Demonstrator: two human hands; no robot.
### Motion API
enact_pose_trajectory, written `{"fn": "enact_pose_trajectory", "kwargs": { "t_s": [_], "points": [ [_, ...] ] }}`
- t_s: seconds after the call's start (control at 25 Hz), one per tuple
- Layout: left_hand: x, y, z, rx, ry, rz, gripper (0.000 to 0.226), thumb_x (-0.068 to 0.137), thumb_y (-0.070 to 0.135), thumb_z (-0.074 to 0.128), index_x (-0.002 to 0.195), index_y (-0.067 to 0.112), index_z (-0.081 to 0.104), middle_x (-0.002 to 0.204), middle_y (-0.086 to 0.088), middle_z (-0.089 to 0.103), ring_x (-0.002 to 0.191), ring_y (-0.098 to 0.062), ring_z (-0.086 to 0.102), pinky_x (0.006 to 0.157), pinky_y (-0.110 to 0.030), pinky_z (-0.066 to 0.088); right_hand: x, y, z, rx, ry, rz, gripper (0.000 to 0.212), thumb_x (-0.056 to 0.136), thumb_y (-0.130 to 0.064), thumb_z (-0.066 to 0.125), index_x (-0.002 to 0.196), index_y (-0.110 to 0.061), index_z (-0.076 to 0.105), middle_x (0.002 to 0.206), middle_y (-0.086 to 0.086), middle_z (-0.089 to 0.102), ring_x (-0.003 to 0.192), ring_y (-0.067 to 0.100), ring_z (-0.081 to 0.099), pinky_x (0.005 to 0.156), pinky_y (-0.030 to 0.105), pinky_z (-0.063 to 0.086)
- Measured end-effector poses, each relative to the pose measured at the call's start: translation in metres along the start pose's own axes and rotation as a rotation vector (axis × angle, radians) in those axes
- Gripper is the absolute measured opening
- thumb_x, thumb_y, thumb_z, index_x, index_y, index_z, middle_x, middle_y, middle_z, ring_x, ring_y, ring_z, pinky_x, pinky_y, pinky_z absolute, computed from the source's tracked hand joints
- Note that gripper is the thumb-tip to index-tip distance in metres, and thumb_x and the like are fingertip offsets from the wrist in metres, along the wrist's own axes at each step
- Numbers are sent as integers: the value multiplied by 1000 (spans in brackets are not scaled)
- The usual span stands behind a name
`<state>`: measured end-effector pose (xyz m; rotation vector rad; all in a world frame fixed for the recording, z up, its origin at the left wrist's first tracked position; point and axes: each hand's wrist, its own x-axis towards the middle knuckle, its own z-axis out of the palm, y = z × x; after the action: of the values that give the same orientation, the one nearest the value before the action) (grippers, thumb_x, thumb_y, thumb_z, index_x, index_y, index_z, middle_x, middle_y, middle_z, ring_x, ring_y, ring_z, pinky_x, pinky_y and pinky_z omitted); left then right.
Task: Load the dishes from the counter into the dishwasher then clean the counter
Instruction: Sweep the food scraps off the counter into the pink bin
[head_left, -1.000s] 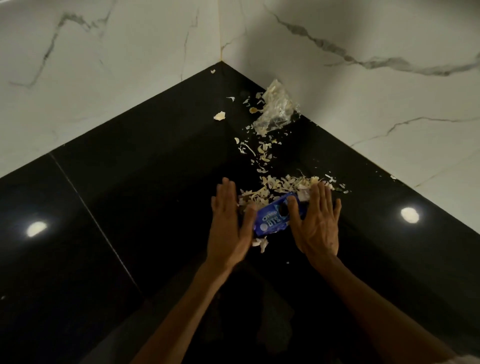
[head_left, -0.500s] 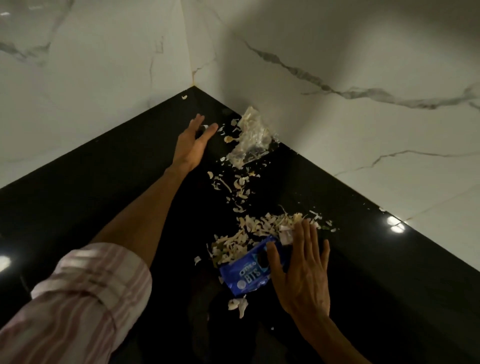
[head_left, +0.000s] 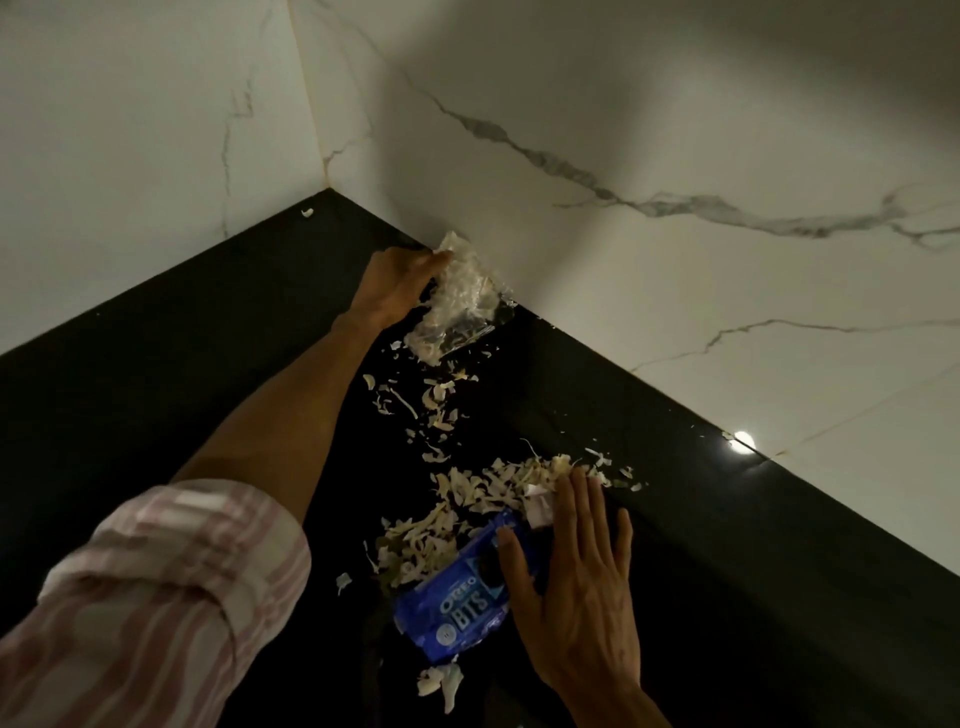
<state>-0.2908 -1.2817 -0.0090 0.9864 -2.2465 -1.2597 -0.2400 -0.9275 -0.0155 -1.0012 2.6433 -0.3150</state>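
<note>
Our left hand (head_left: 400, 283) pinches the clear plastic bag (head_left: 460, 301) at the far wall; its long axis runs toward the peel pile (head_left: 498, 493). Our right hand (head_left: 576, 561) lies flat on the blue Oreo wrapper (head_left: 457, 603) just nearside of that pile on the surface (head_left: 156, 415).

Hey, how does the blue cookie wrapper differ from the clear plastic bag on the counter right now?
The blue wrapper is opaque and printed with white lettering; the clear bag is see-through and crinkled. The wrapper lies near the person, under the flat right hand; the bag sits far back against the marble wall, gripped by the left hand. Both lie on the black counter among pale peel scraps.
</note>
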Motion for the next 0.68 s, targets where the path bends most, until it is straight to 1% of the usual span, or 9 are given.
{"fn": "enact_pose_trajectory", "kwargs": {
  "t_s": [0.04, 0.12, 0.2, 0.32, 0.44, 0.48, 0.52, 0.6, 0.68],
  "points": [
    [-6, 3, -1, 106, -44, 50, 47, 96, 44, 52, 64, 10, 54, 61, -2, 53, 52, -9, 47, 62, -25, 42, 0, 0, 0, -10, -3, -3, 95, 75, -82, -13, 150, -26, -24, 156, -8, -31, 137, 4, -39, 117, 36, -22],
    [-28, 9, 4, 276, -143, 148, 32, 100, 29, 48, 79, 12, 64, 80, -6, 64, 64, -8, 53, 67, -20, 41, -2, 1, 0, -37, -7, -10, 96, 74, -81, -15, 151, -25, -23, 157, -7, -30, 138, 6, -38, 116, 35, -23],
    [-59, 13, 12, 287, -234, 265, 27, 101, 22, 48, 97, 7, 70, 97, -11, 67, 80, -16, 60, 78, -27, 47, -3, 0, -1, -28, 8, -11, 96, 75, -80, -14, 152, -23, -19, 158, -5, -26, 140, 7, -35, 116, 34, -23],
    [-115, 8, 23, 76, -313, 304, 25, 100, 33, 50, 98, 19, 70, 86, -10, 69, 73, -22, 68, 70, -34, 57, -4, 1, 1, -7, 47, -21, 96, 78, -80, -11, 154, -21, -12, 160, -4, -19, 144, 9, -28, 117, 33, -21],
    [-153, -4, 22, -196, -282, 150, 39, 92, 62, 48, 110, 35, 71, 99, -23, 69, 91, -39, 67, 78, -49, 58, -5, 3, 4, 43, 115, -44, 95, 83, -78, -4, 156, -17, -1, 162, -1, -9, 148, 10, -18, 120, 34, -15],
    [-165, -6, 20, -209, -280, 150, 46, 90, 67, 45, 115, 37, 69, 103, -20, 70, 96, -34, 68, 83, -45, 57, -5, 4, 6, 81, 145, -57, 93, 85, -76, -1, 156, -16, 3, 163, 0, -4, 149, 11, -13, 121, 35, -12],
    [-177, -5, 19, -217, -291, 168, 51, 90, 68, 42, 121, 35, 66, 110, -11, 70, 103, -24, 67, 88, -35, 55, -5, 6, 8, 127, 173, -66, 89, 88, -73, 2, 156, -16, 7, 163, 1, 0, 149, 11, -9, 122, 36, -8],
    [-193, -1, 17, -278, -310, 170, 55, 94, 58, 41, 130, 22, 61, 127, 2, 65, 118, -7, 60, 97, -21, 47, -5, 9, 11, 209, 225, -73, 81, 92, -66, 7, 155, -15, 13, 163, 3, 10, 150, 11, -1, 123, 37, -2],
    [-199, 7, 11, -348, -276, 114, 47, 100, 42, 41, 133, 14, 57, 134, 3, 60, 125, -2, 54, 108, -28, 43, -6, 9, 11, 277, 265, -73, 77, 94, -62, 10, 154, -15, 17, 163, 4, 15, 149, 9, 2, 123, 35, 0]
  ]
}}
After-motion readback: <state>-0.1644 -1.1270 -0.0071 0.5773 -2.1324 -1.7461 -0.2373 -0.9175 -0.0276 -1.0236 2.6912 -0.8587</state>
